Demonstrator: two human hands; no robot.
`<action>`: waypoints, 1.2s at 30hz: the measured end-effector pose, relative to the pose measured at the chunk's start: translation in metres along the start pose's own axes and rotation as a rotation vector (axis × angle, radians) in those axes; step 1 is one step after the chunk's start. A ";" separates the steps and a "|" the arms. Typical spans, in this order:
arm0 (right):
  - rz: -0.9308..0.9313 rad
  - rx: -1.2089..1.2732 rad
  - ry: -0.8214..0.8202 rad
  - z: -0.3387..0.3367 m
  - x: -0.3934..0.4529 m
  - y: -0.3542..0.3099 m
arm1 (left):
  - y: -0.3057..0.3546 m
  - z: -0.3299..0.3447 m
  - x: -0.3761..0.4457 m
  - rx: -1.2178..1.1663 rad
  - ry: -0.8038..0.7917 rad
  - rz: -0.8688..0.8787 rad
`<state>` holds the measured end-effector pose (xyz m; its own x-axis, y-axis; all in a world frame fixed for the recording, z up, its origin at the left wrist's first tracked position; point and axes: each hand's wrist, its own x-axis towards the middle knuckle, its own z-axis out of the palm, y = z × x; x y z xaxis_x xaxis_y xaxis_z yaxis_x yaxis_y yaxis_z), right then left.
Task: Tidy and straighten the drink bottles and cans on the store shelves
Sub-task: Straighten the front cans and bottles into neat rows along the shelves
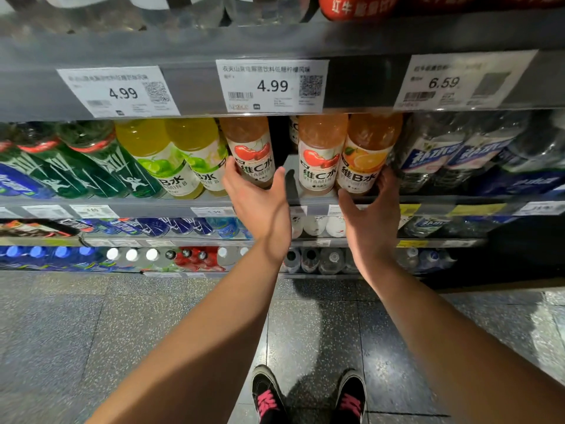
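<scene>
While the left hand (255,194) curls around the cherry bottle (252,153) and the right hand (371,209) cups the orange bottle (365,157), both should slide squarely to the shelf's (171,203) front edge, labels outward.

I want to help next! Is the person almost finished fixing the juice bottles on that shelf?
Partly. The yellow-green bottles already stand close together, labels forward. Right now the left hand grips a cherry-label bottle and the right hand grips the orange-label bottle. Still left: a dark gap between the two cherry-label bottles. The lower shelves cannot be judged from here.
</scene>
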<state>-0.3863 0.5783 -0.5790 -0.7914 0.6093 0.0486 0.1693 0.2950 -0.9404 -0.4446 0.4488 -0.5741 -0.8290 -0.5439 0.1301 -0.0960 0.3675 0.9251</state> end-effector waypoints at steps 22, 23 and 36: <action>-0.076 -0.083 0.074 0.009 0.030 0.013 | -0.011 0.000 0.030 0.134 -0.296 0.092; -0.089 -0.108 0.086 0.009 0.030 0.013 | -0.012 -0.003 0.029 0.118 -0.336 0.093; -0.153 -0.288 0.115 -0.003 0.018 0.013 | -0.007 -0.026 0.011 0.114 -0.426 0.111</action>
<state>-0.3963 0.5948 -0.5891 -0.7518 0.6161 0.2350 0.2257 0.5753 -0.7862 -0.4385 0.4204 -0.5702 -0.9882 -0.1462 0.0451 -0.0344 0.4995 0.8657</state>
